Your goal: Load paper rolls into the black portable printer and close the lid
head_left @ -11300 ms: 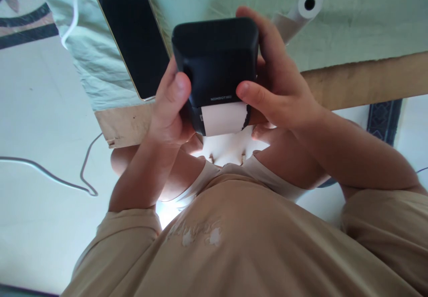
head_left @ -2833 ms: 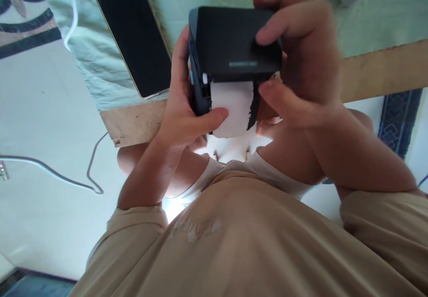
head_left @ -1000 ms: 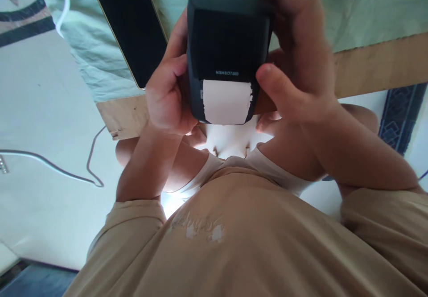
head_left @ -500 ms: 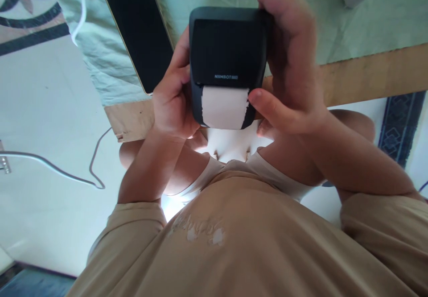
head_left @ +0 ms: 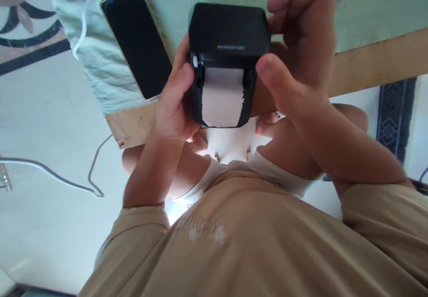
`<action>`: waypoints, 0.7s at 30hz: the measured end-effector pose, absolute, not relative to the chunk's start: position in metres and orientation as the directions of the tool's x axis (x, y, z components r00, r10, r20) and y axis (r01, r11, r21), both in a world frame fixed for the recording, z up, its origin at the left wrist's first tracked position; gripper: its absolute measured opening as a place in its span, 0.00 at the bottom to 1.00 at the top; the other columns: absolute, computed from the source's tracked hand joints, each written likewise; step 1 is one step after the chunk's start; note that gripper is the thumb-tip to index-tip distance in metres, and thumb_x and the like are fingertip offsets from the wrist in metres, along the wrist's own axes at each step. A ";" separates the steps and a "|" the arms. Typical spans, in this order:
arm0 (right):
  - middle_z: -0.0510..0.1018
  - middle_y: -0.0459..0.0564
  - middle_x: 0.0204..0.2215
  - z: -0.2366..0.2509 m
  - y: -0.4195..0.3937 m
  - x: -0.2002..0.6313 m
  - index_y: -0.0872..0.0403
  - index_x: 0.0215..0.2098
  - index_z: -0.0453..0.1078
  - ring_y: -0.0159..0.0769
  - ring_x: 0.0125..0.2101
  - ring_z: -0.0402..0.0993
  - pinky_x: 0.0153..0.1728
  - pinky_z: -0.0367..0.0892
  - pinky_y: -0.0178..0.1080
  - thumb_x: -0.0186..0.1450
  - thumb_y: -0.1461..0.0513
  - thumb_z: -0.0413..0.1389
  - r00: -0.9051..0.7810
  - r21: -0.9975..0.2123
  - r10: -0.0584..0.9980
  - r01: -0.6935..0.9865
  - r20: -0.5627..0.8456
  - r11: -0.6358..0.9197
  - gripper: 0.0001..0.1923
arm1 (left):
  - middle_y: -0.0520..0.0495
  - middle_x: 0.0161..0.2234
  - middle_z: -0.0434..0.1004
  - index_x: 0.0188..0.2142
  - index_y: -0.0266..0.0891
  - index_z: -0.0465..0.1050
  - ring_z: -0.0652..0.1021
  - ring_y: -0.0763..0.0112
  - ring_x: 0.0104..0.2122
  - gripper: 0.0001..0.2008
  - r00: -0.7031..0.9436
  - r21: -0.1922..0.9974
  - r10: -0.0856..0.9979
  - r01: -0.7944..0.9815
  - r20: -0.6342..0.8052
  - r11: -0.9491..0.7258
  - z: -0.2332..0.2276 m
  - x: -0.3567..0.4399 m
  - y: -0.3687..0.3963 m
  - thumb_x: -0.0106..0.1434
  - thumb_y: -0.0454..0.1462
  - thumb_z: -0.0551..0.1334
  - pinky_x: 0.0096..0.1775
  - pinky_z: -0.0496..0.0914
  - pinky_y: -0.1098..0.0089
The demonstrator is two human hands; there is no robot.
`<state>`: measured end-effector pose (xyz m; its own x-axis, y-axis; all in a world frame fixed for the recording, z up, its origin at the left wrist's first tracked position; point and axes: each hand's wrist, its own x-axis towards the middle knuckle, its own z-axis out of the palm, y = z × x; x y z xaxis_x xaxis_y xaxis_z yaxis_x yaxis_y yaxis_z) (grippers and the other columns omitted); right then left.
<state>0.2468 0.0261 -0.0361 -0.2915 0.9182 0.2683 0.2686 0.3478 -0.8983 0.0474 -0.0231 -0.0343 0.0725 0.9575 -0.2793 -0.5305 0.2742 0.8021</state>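
Observation:
A black label printer point(head_left: 230, 29) with pale lettering on its lid is held up between my hands. Its lid is tilted up, and a white strip of label paper point(head_left: 222, 103) runs out of the gap and down over the front. My left hand point(head_left: 174, 101) is closed around the printer's left side, thumb along the edge. At the right edge of the lid, my right hand point(head_left: 301, 56) has curled fingers and a thumb against the lower corner. Its other fingertips are partly hidden.
A dark-screened phone point(head_left: 137, 43) lies on the green cloth point(head_left: 90, 65) to the left, beside a white cable point(head_left: 82, 25). The table's wooden edge point(head_left: 133, 123) is in front of my knees. Another cable point(head_left: 50, 170) hangs over the pale floor. A dark patterned floor strip point(head_left: 394, 118) shows at right.
The printer's lid has swung up from shut to open, uncovering more of the paper strip. My right hand has shifted slightly right, its thumb moving up from the paper to the lid corner.

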 end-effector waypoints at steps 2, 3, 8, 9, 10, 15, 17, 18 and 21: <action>0.69 0.50 0.44 -0.033 0.031 0.241 0.50 0.48 0.63 0.29 0.34 0.64 0.35 0.69 0.37 0.69 0.36 0.55 -0.141 -0.861 0.901 0.267 0.410 0.433 0.29 | 0.51 0.64 0.83 0.63 0.50 0.76 0.70 0.45 0.77 0.26 0.052 0.827 0.958 -0.493 -0.280 0.269 -0.037 0.046 -0.024 0.66 0.45 0.73 0.68 0.76 0.53; 0.67 0.48 0.38 -0.031 0.035 0.238 0.50 0.41 0.59 0.27 0.28 0.60 0.30 0.64 0.37 0.71 0.38 0.54 -0.087 -0.852 0.892 0.266 0.444 0.451 0.25 | 0.52 0.62 0.84 0.62 0.52 0.76 0.71 0.45 0.76 0.28 0.050 0.833 0.956 -0.480 -0.288 0.276 -0.037 0.045 -0.024 0.64 0.45 0.76 0.67 0.77 0.53; 0.64 0.44 0.25 -0.010 0.043 0.230 0.50 0.31 0.42 0.31 0.26 0.78 0.24 0.59 0.36 0.75 0.50 0.54 -0.105 -0.886 0.913 0.221 0.394 0.408 0.26 | 0.52 0.54 0.87 0.59 0.54 0.79 0.81 0.51 0.63 0.28 0.046 0.828 0.962 -0.500 -0.269 0.255 -0.038 0.045 -0.024 0.61 0.46 0.80 0.51 0.83 0.62; 0.68 0.45 0.27 -0.006 0.043 0.230 0.51 0.30 0.43 0.32 0.30 0.81 0.25 0.61 0.36 0.75 0.53 0.53 -0.124 -0.883 0.914 0.237 0.387 0.406 0.24 | 0.52 0.53 0.87 0.58 0.53 0.79 0.83 0.54 0.60 0.27 0.036 0.821 0.963 -0.515 -0.267 0.247 -0.038 0.045 -0.024 0.61 0.45 0.80 0.47 0.82 0.64; 0.73 0.45 0.28 -0.002 0.042 0.231 0.51 0.30 0.45 0.32 0.33 0.83 0.28 0.65 0.36 0.75 0.56 0.53 -0.150 -0.867 0.907 0.266 0.394 0.421 0.22 | 0.52 0.52 0.87 0.58 0.52 0.79 0.84 0.55 0.57 0.28 0.031 0.812 0.963 -0.531 -0.266 0.241 -0.037 0.045 -0.024 0.60 0.44 0.80 0.44 0.82 0.66; 0.82 0.46 0.36 0.011 0.035 0.234 0.51 0.38 0.68 0.35 0.33 0.74 0.38 0.63 0.42 0.71 0.60 0.55 -0.443 -0.535 0.870 0.692 0.214 0.484 0.03 | 0.47 0.57 0.85 0.68 0.54 0.73 0.84 0.48 0.63 0.37 0.058 0.832 0.952 -0.472 -0.302 0.293 -0.037 0.045 -0.024 0.62 0.50 0.80 0.51 0.85 0.58; 0.85 0.46 0.44 0.018 0.031 0.234 0.48 0.47 0.75 0.37 0.36 0.74 0.36 0.56 0.42 0.72 0.59 0.55 -0.469 -0.357 0.883 0.827 -0.008 0.435 0.08 | 0.46 0.58 0.85 0.74 0.59 0.67 0.84 0.46 0.63 0.39 0.082 0.834 0.931 -0.423 -0.356 0.355 -0.036 0.046 -0.021 0.68 0.55 0.75 0.54 0.85 0.54; 0.85 0.45 0.48 0.023 0.029 0.233 0.46 0.50 0.76 0.37 0.37 0.75 0.35 0.52 0.41 0.72 0.58 0.55 -0.462 -0.289 0.882 0.860 -0.091 0.421 0.11 | 0.45 0.57 0.86 0.76 0.60 0.64 0.85 0.46 0.62 0.40 0.086 0.830 0.923 -0.412 -0.374 0.375 -0.035 0.048 -0.019 0.70 0.56 0.73 0.54 0.85 0.53; 0.85 0.41 0.49 0.036 0.025 0.232 0.41 0.53 0.78 0.36 0.35 0.71 0.33 0.43 0.41 0.71 0.56 0.57 -0.434 -0.158 0.865 0.900 -0.250 0.406 0.13 | 0.45 0.57 0.86 0.79 0.61 0.60 0.87 0.47 0.59 0.42 0.080 0.830 0.919 -0.406 -0.385 0.383 -0.033 0.052 -0.012 0.71 0.56 0.73 0.53 0.86 0.54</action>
<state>0.2324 0.0254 0.0361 -0.4342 0.8654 -0.2501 0.9001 0.4058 -0.1584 0.0522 -0.0118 -0.0333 0.0802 0.9195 -0.3849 -0.4063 0.3828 0.8297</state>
